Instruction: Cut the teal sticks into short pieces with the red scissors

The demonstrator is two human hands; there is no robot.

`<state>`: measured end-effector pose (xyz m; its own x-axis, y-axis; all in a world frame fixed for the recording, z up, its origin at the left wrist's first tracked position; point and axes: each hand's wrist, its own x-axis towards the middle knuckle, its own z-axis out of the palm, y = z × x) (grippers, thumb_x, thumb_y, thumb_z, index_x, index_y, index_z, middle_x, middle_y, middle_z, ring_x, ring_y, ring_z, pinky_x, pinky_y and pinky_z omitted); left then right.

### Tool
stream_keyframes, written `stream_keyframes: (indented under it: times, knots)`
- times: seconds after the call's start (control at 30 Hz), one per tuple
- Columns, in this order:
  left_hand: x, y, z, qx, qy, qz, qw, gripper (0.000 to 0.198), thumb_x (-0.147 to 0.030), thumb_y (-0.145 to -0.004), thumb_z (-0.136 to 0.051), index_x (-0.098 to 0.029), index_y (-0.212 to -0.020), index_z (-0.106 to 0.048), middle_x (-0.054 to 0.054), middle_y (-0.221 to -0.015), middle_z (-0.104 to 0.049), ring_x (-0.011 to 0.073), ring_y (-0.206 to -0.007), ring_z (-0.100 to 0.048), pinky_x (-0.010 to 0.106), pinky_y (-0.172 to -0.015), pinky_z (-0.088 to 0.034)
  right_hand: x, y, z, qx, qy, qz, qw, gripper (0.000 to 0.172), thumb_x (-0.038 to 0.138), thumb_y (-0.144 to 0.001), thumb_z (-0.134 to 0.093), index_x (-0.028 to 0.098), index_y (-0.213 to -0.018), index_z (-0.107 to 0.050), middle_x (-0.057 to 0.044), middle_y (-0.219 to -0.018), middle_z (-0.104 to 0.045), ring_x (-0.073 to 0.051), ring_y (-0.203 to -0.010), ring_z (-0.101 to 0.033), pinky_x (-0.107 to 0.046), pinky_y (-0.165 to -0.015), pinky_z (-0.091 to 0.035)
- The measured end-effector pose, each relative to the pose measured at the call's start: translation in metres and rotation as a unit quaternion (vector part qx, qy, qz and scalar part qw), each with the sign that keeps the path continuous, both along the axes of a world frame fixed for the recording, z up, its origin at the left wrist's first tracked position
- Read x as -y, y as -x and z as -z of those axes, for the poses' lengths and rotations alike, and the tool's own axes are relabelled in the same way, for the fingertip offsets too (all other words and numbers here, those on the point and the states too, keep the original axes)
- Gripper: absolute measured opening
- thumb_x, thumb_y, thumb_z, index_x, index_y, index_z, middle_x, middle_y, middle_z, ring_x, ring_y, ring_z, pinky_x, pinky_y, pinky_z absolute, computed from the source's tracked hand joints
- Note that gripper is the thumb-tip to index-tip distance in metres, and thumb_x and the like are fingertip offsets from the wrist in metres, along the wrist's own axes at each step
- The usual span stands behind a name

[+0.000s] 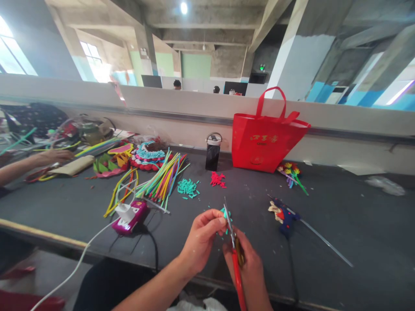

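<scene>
My left hand (205,235) is closed in a pinch on a small teal piece (226,212). Wrapped round a pair of red-handled scissors (236,270) is my right hand (253,265). The scissor blades point up and away from me and lie right beside the pinched piece; whether they touch it I cannot tell. Small teal scraps lie on the table under my fingers. Beyond my hands are a pile of short teal pieces (188,188) and a smaller pile of red pieces (217,179).
Colourful long stems (164,179) lie left, near a purple power strip (131,218) with a white plug and cable. A black tumbler (212,152) and red bag (264,140) stand behind. Right lies a blue glue gun (287,218). Another person's hand (55,156) is far left.
</scene>
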<state>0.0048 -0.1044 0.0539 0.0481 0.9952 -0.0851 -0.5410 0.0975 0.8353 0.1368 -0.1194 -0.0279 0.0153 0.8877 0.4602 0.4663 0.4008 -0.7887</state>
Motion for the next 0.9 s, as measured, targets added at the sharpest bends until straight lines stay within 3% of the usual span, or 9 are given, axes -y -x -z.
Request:
stream_keyframes:
  times: [0.53,0.9]
  knots:
    - [0.0019,-0.002,0.0033,-0.024,-0.018,-0.01,1.0,0.014,-0.025,-0.074,-0.074,-0.014,-0.071,-0.066,-0.001,-0.064,-0.056,0.0093,-0.061,-0.044,0.021,-0.063,-0.036,0.0018,0.0023,-0.0004,0.064,-0.092,0.021,0.994,0.031,0.028,-0.086,-0.059,0.018,-0.116,-0.064,-0.007,-0.101,-0.075,-0.02,-0.087,-0.074,-0.025,-0.075,-0.058]
    - [0.0007,-0.0011,0.0032,-0.028,-0.016,-0.009,0.999,0.013,-0.024,-0.072,-0.075,-0.014,-0.071,-0.067,-0.002,-0.063,-0.058,0.0083,-0.06,-0.046,0.02,-0.061,-0.036,0.0048,0.0026,0.0034,0.061,-0.067,0.014,0.996,0.029,0.026,-0.088,-0.056,0.015,-0.113,-0.066,-0.004,-0.087,-0.078,-0.015,-0.066,-0.074,-0.016,-0.059,-0.056]
